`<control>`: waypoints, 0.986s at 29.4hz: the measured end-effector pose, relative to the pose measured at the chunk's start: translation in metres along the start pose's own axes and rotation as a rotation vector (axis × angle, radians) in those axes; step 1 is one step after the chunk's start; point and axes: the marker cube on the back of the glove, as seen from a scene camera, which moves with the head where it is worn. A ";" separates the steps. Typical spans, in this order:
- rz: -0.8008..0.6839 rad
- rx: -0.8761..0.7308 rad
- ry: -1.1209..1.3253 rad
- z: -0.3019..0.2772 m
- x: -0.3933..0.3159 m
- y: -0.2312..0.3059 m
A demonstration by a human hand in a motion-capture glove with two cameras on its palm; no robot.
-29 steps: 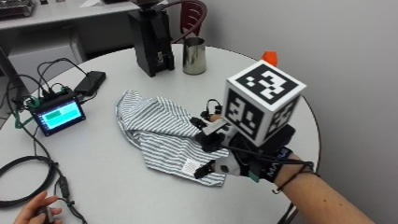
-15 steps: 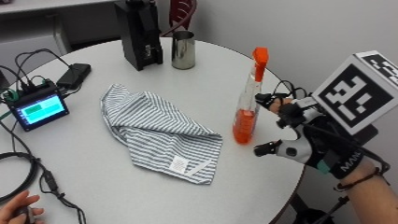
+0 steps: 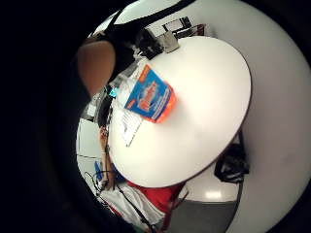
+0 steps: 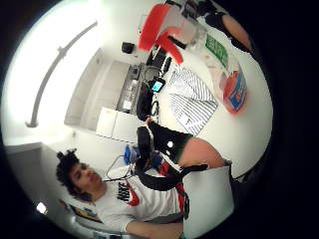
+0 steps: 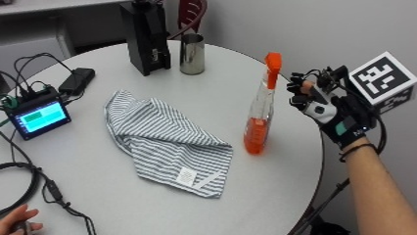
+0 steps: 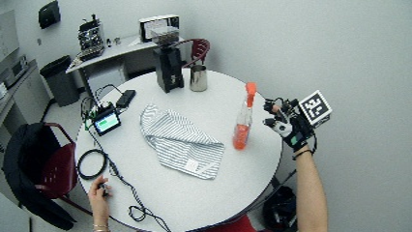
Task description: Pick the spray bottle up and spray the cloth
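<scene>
tabletop (image 5: 287, 191): round, white, with a dark edge; it carries everything named here.
spray bottle (image 5: 261, 115): stands upright near the tabletop's right edge, clear body with orange liquid low down and an orange trigger head on top; nothing has hold of it.
cloth (image 5: 169, 139): grey and white stripes, lying rumpled and partly folded near the middle of the tabletop, a small white label on its near corner; it lies just left of the bottle and apart from it.
right hand (image 5: 326, 105): in a black glove, raised beside the bottle's head, palm turned toward it; the fingers are spread and only loosely bent, and they grip nothing. a gap shows between the fingertips and the bottle.
palm views: the bottle's blue and orange label (image 3: 150, 94) shows from the little finger side; the orange trigger head (image 4: 162, 30) looms close from the thumb side, with the striped cloth beyond it.
metal cup (image 5: 192, 54): upright at the far side of the tabletop.
black box (image 5: 147, 34): tall, standing just left of the cup.
small screen (image 5: 35, 115): lit teal, at the left edge, with cables running off it.
other hand (image 5: 19, 223): bare, resting at the near left edge by a cable.
room: plain grey walls, a dark red chair (image 6: 48, 169) at the left of the tabletop, a side bench (image 6: 119, 48) with gear behind.
</scene>
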 end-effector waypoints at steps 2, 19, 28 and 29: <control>0.029 -0.008 -0.031 0.002 0.010 -0.012; 0.004 -0.076 -0.094 0.018 0.018 -0.038; -0.012 0.003 -0.039 0.020 0.008 -0.043; -0.012 0.007 -0.027 0.021 0.007 -0.043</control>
